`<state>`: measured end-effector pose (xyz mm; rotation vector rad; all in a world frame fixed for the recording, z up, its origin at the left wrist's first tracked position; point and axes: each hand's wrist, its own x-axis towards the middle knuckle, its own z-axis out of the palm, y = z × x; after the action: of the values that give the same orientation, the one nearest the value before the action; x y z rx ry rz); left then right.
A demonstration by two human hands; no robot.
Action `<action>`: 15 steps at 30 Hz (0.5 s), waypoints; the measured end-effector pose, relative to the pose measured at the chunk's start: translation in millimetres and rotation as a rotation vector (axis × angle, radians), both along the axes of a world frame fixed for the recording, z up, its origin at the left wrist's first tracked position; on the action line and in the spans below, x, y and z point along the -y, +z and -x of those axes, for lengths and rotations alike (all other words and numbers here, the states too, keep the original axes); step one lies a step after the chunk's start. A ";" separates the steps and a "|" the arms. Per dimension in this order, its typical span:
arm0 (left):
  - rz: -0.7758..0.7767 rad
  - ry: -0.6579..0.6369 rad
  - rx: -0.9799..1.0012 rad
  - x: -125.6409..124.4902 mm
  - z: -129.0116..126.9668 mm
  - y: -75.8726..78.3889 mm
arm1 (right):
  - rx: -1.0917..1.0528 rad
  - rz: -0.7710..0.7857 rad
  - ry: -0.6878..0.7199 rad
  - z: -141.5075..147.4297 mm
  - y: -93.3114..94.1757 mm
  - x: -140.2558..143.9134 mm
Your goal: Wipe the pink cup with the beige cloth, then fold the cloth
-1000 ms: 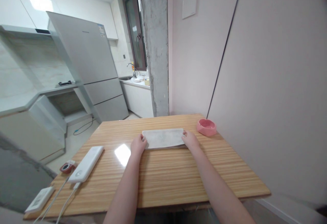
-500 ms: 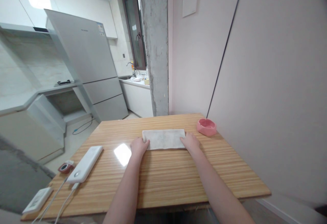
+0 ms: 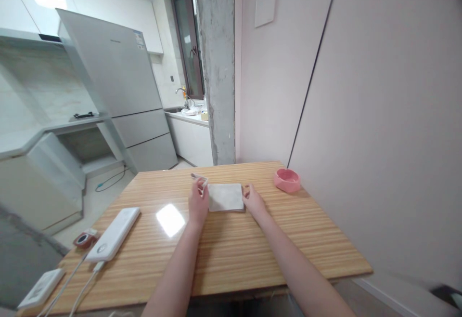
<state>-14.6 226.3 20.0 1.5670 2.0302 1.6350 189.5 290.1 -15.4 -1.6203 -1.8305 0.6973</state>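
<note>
The work in hand was the folding of a pale cloth (image 3: 225, 197) on the wooden table (image 3: 231, 249), and it looked well advanced. The cloth lay flat as a small, nearly square packet between the two hands, so I judged that at least one fold was already made across its length.

The left hand (image 3: 198, 201) stood at the left edge of the cloth and pinched a thin strip or corner (image 3: 198, 178) of it, which rose a little beyond the fingers, away from the person. This piece was small and blurred, so I could not say surely if it was a loose corner of the cloth or a tag. The right hand (image 3: 253, 200) rested at the right edge of the cloth, its fingers bent and touching the edge; whether it really gripped the fabric or only pressed on it, I could not tell.

What seemed left was to lay down the lifted piece and to press the packet flat, and perhaps one more fold.

To the right of the right hand, well apart, a pink bowl (image 3: 287, 180) stood near the wall. Far to the left of the left hand a white power bank (image 3: 113, 234) lay with its cables
</note>
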 end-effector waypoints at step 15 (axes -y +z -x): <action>0.115 -0.594 -0.424 -4.9 -62.7 -26.3 | 0.071 -0.008 0.076 -2.2 5.2 2.2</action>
<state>48.1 231.2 -6.3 2.3201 1.5220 1.0157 191.7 287.9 -10.2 -1.5961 -1.9523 0.6727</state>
